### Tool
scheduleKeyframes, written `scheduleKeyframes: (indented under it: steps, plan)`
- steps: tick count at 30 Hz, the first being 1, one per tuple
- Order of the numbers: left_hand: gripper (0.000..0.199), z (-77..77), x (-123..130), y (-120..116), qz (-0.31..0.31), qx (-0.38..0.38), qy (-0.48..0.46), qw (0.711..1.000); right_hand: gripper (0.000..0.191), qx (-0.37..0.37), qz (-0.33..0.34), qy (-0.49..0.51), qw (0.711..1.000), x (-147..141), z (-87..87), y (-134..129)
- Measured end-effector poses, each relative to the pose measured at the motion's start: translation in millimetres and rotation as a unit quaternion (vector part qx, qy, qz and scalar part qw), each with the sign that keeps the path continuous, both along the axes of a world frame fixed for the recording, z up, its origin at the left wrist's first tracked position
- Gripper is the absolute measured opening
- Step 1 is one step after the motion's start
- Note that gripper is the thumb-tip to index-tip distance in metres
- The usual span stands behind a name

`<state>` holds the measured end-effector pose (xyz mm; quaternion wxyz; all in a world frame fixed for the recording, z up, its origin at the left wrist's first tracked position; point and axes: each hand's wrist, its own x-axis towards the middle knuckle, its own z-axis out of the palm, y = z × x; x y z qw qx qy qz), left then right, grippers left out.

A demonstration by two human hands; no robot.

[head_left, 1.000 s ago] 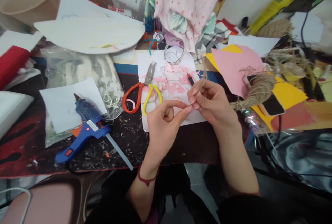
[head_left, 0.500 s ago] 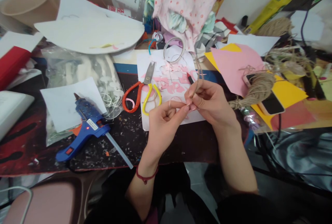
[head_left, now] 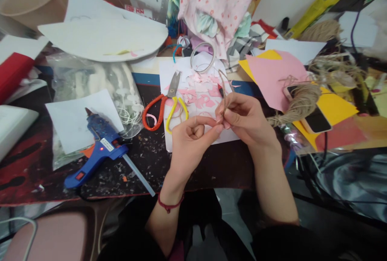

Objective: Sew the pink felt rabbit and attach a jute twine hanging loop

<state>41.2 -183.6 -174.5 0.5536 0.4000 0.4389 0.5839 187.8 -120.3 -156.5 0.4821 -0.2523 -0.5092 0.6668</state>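
My right hand (head_left: 246, 120) pinches a thin brown twine (head_left: 224, 88), whose loop rises above the fingers. Fingertips of my left hand (head_left: 193, 142) are pressed together and meet those of my right hand; a small pink piece seems to be between them, but the fingers mostly hide it. Beneath and beyond the hands lies a white sheet (head_left: 169, 71) with pink paper scraps (head_left: 201, 98). Scissors (head_left: 173, 92) with one orange and one yellow handle rest partly open left of the scraps. A roll of tape (head_left: 202, 69) stands at the sheet's far side.
A blue glue gun (head_left: 104, 146) lies on white paper at the left, its glue stick pointing toward the table edge. At the right are a twine bundle (head_left: 302, 102), coloured paper (head_left: 278, 75) and a phone (head_left: 317, 121). Patterned cloth (head_left: 223, 3) is heaped at the back.
The twine loop above my right hand has swung left and lower. Both hands remain together at nearly the same place, with my left fingers shifted slightly.
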Motion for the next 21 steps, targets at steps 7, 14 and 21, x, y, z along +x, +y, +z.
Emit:
scheduleKeyframes:
  steps: [7, 14, 21]
  plan:
    - [0.012, 1.2, 0.8, 0.4, 0.016, 0.011, -0.008, 1.0, 0.011, -0.016, 0.03, 0.022, 0.999, -0.8, 2.3, -2.2]
    - [0.014, -0.4, 2.0, 1.3, 0.051, 0.022, -0.006, 0.998, 0.012, -0.018, 0.038, 0.018, 0.999, -2.6, 4.0, -3.8]
    - [0.015, 1.3, 3.2, 1.1, 0.071, 0.013, -0.012, 0.997, 0.018, -0.011, 0.014, 0.002, 1.0, -5.0, 3.7, -2.8]
